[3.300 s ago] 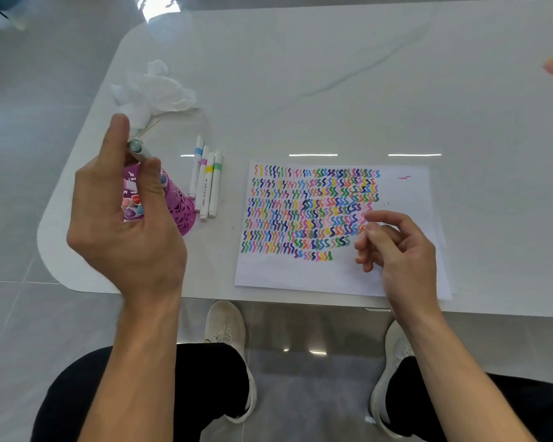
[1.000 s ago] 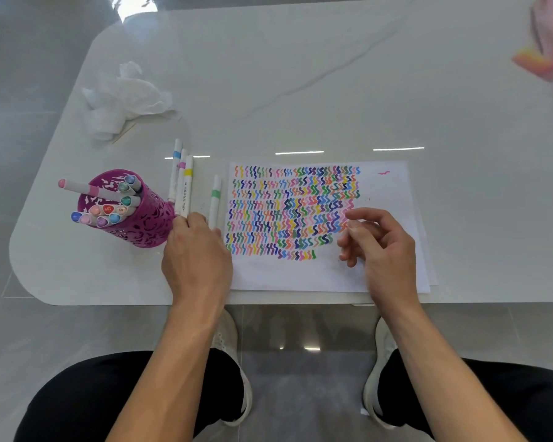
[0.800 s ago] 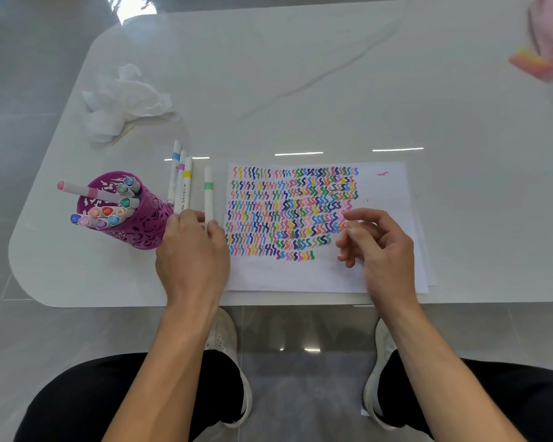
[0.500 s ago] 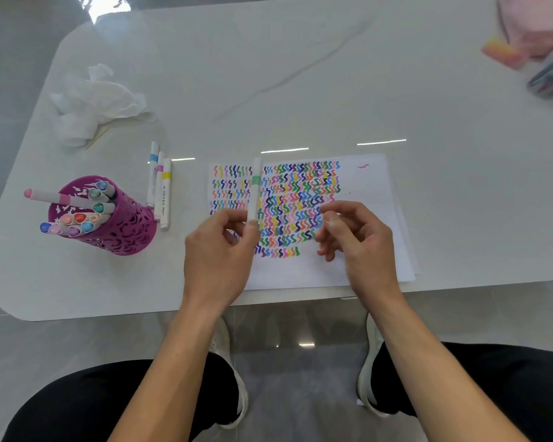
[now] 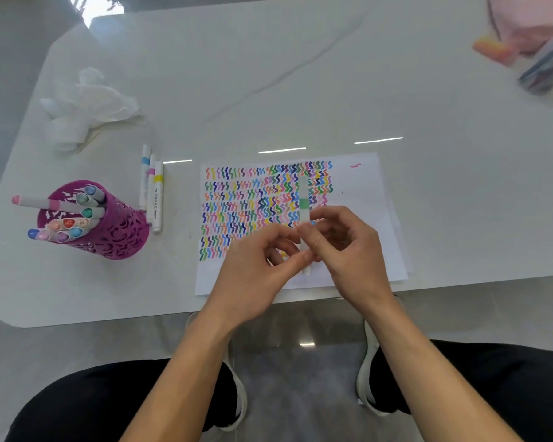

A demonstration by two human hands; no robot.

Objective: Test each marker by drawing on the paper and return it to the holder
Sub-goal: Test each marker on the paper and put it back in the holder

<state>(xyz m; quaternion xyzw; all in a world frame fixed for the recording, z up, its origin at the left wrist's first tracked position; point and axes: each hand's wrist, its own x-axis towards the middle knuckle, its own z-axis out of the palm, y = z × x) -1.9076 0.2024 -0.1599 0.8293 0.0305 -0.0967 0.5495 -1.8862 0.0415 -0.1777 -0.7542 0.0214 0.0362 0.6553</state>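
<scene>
Our left hand (image 5: 256, 269) and right hand (image 5: 348, 250) both pinch the green-banded marker (image 5: 304, 202) with curled fingers. It points away from us over the paper (image 5: 364, 199), near the table (image 5: 332, 90) edge. Three markers (image 5: 152, 193) lie between the paper and the purple holder (image 5: 109, 224). The table stretches wide beyond the paper's far edge.

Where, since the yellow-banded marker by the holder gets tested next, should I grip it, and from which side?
Probably best to pinch the yellow-banded marker at its near end, coming from above and the right. It lies flat, its left flank against the pink-banded marker with the holder beyond; its right flank is free and that end juts past its neighbours.
</scene>
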